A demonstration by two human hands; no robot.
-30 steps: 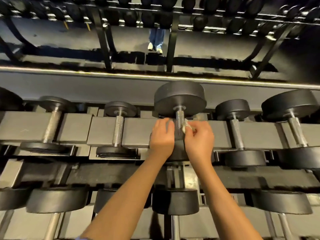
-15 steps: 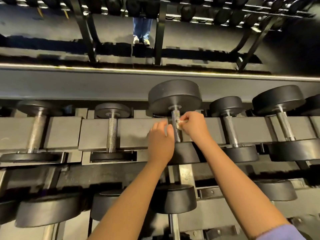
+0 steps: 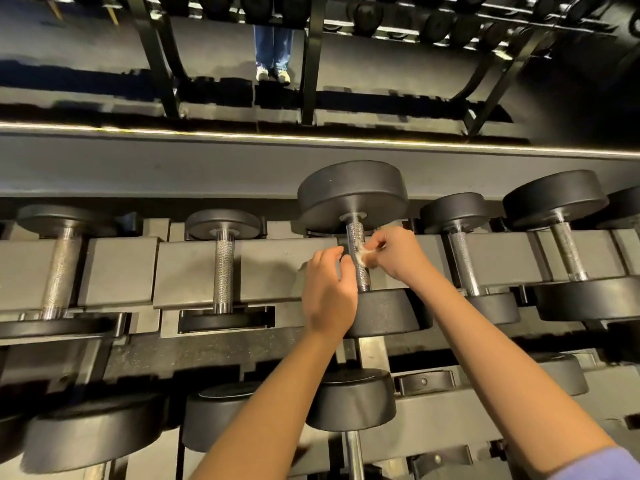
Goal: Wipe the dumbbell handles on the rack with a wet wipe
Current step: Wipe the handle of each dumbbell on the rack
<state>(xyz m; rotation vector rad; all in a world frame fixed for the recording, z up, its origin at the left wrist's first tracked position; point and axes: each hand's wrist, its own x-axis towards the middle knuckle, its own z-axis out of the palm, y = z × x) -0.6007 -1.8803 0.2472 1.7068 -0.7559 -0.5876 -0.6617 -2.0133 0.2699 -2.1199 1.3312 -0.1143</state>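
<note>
1. A dumbbell [image 3: 353, 197] with thick black round heads lies across the top tier of the grey metal rack [image 3: 194, 268]. One head is at the far rail and the other at the near rail.
2. Its knurled silver metal handle [image 3: 356, 239] shows between the two hands.
3. The right hand [image 3: 394, 254] pinches a small white crumpled wet wipe [image 3: 362, 257] between thumb and curled fingers. It presses the wipe against the right side of the handle, about midway along.
4. The left hand [image 3: 329, 292] sits just left of the same handle with fingers loosely curled, its heel over the near black head. I cannot tell whether the fingers touch the handle.
5. A smaller black-headed dumbbell [image 3: 224, 268] rests on the same tier well to the left. Another slim one [image 3: 462, 261] lies just to the right.
6. On the lower tier a black round dumbbell head [image 3: 351, 400] sits between the two forearms.
7. Beyond the rack runs a thin lit strip [image 3: 311, 136]. Above it stand a person's legs in blue jeans and pale shoes [image 3: 273, 46].
8. A lilac sleeve [image 3: 595, 462] covers the right upper arm.
</note>
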